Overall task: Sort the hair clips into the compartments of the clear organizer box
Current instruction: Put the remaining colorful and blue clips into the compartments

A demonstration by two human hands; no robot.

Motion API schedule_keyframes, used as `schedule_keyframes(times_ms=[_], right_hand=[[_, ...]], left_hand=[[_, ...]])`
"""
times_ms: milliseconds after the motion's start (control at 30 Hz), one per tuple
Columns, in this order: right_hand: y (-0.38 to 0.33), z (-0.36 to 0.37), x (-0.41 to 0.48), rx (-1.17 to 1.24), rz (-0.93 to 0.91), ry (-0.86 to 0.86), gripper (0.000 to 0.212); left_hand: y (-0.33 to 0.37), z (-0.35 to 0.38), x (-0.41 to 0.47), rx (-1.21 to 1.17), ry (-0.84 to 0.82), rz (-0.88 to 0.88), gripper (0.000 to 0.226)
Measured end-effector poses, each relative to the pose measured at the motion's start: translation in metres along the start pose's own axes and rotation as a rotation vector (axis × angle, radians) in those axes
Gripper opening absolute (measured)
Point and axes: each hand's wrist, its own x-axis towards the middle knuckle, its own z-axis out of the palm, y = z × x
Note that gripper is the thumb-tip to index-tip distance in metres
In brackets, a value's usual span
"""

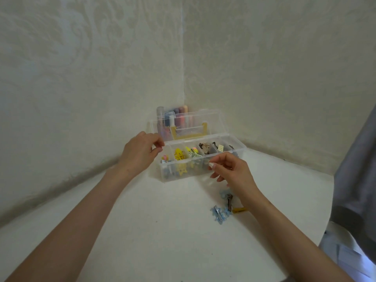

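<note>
The clear organizer box stands near the wall corner with its lid tilted up behind it. Its compartments hold yellow clips, a striped clip, brown clips and dark ones. My left hand is at the box's left end, thumb and fingers curled at the left wall. My right hand hovers at the front rim with thumb and forefinger pinched together; what they hold, if anything, is too small to tell. Loose on the table lie blue flower clips, a brown clip and a yellow clip.
Several small bottles and tubes stand in the corner behind the lid. Patterned walls close off the white table at the back and left. A grey cloth hangs at the right edge.
</note>
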Motion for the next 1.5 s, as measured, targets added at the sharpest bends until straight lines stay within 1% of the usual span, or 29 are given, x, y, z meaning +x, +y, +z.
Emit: schedule_keyframes(times_ms=[100, 167, 233, 267, 367, 433, 467, 500, 533, 600, 633, 667, 700, 733, 800, 933, 1000, 1167, 1233, 1333, 1433, 1500], right_hand=[[0.000, -0.002, 0.001, -0.021, -0.005, 0.046, 0.004], [0.000, -0.006, 0.002, -0.075, -0.018, 0.095, 0.010], [-0.003, -0.014, 0.005, -0.202, -0.035, 0.102, 0.013], [-0.006, -0.019, 0.005, -0.290, -0.042, 0.076, 0.013], [-0.011, -0.036, 0.004, -0.613, -0.079, -0.049, 0.014], [-0.010, -0.048, -0.003, -0.787, -0.080, -0.101, 0.014], [-0.008, -0.055, -0.007, -0.849, -0.072, -0.115, 0.016], [-0.006, -0.063, -0.012, -0.891, -0.053, -0.136, 0.023], [-0.004, -0.071, -0.016, -0.907, -0.013, -0.176, 0.035], [-0.002, -0.083, -0.025, -0.880, 0.112, -0.301, 0.070], [-0.001, -0.087, -0.029, -0.869, 0.164, -0.362, 0.087], [0.000, -0.088, -0.031, -0.875, 0.190, -0.405, 0.098], [0.002, -0.088, -0.030, -0.888, 0.193, -0.429, 0.102], [0.003, -0.086, -0.028, -0.910, 0.189, -0.441, 0.103], [0.000, -0.078, -0.019, -0.930, 0.191, -0.471, 0.097], [-0.006, -0.054, -0.003, -0.818, 0.212, -0.497, 0.075], [-0.006, -0.042, 0.003, -0.780, 0.194, -0.493, 0.070], [-0.001, -0.010, 0.009, -0.661, 0.121, -0.510, 0.061], [0.005, 0.001, 0.011, -0.639, 0.076, -0.478, 0.054], [0.012, 0.009, 0.010, -0.669, -0.020, -0.390, 0.044], [0.019, 0.010, 0.007, -0.607, -0.049, -0.310, 0.037], [0.022, 0.009, 0.005, -0.579, -0.062, -0.291, 0.033]], left_hand=[[0.007, -0.005, 0.000, -0.011, 0.042, 0.018, 0.011], [0.014, -0.009, -0.001, -0.032, 0.073, 0.063, 0.010], [0.027, -0.010, -0.003, -0.078, 0.091, 0.117, 0.009], [0.034, -0.010, -0.004, -0.107, 0.085, 0.142, 0.008], [0.058, -0.002, -0.014, -0.232, -0.018, 0.207, 0.007], [0.074, 0.004, -0.023, -0.299, -0.160, 0.259, 0.007], [0.082, 0.006, -0.028, -0.317, -0.256, 0.276, 0.013], [0.089, 0.009, -0.033, -0.307, -0.365, 0.286, 0.026], [0.095, 0.012, -0.039, -0.263, -0.475, 0.291, 0.042], [0.102, 0.019, -0.049, -0.115, -0.657, 0.277, 0.072], [0.104, 0.022, -0.054, -0.061, -0.716, 0.254, 0.083], [0.105, 0.025, -0.059, -0.035, -0.747, 0.224, 0.089], [0.107, 0.028, -0.063, -0.036, -0.749, 0.197, 0.092], [0.110, 0.031, -0.065, -0.053, -0.729, 0.178, 0.092], [0.115, 0.034, -0.068, -0.101, -0.670, 0.152, 0.088], [0.115, 0.036, -0.065, -0.140, -0.624, 0.097, 0.074], [0.104, 0.035, -0.060, -0.111, -0.641, 0.078, 0.069], [0.076, 0.018, -0.043, 0.047, -0.715, 0.061, 0.055], [0.069, 0.012, -0.038, 0.090, -0.738, 0.068, 0.052], [0.065, 0.009, -0.035, 0.117, -0.766, 0.070, 0.050], [0.065, 0.007, -0.032, 0.144, -0.768, 0.074, 0.049], [0.064, 0.007, -0.031, 0.163, -0.762, 0.080, 0.047]])
